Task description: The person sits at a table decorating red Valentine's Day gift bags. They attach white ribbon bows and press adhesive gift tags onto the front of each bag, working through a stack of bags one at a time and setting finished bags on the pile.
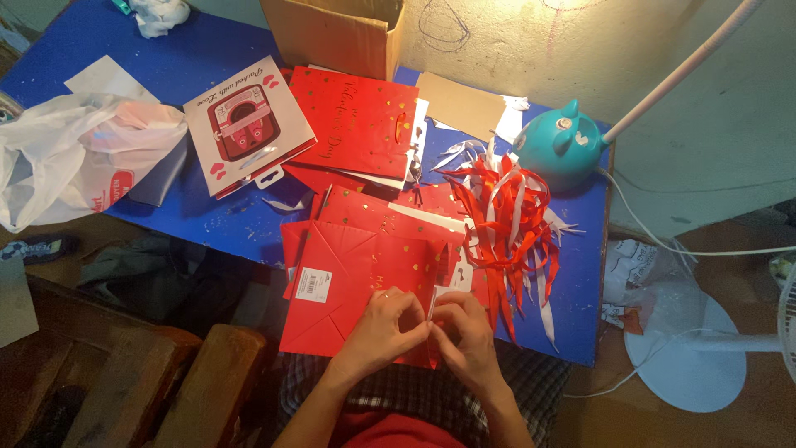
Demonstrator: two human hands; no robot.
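At six o'clock, over the lap, a white ribbon end (432, 304) is pinched between left hand (383, 325) and right hand (466, 332) atop a flat red paper bag (356, 286) (gold-speckled); red-and-white ribbons (507, 224) are heaped at two o'clock.

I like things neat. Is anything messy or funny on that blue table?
Yes. The red and white ribbons lie in a tangled heap, some trailing over the blue table edge. A crumpled plastic bag sprawls at the left. Both hands pinch a white strip over the red paper bag.
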